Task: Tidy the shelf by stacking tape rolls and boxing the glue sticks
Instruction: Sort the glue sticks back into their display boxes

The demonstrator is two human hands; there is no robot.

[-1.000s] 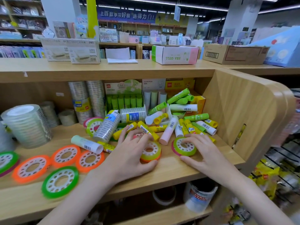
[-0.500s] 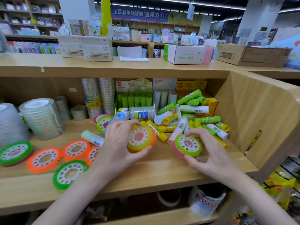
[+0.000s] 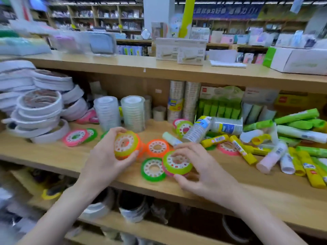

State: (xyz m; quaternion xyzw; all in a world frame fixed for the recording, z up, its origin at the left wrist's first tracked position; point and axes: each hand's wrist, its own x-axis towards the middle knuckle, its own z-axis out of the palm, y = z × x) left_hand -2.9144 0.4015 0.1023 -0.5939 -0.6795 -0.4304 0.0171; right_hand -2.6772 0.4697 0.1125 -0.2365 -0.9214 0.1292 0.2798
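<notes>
Above a wooden shelf (image 3: 70, 158), the left hand (image 3: 108, 156) grips a yellow-and-orange tape roll stack (image 3: 126, 145), the right hand (image 3: 200, 167) pinches a green-and-pink tape roll (image 3: 177, 163); glue sticks (image 3: 300, 161) lie scattered at right.

From my feed I see two bare forearms, one entering the frame from about 7 o'clock and the other from about 5 o'clock. No sleeve reaches into view on either arm. My left hand (image 3: 106, 156) and right hand (image 3: 203, 172) carry no gloves, rings, watch or bands that I can make out. Fingernails look short and unpainted, though blur softens them.
</notes>
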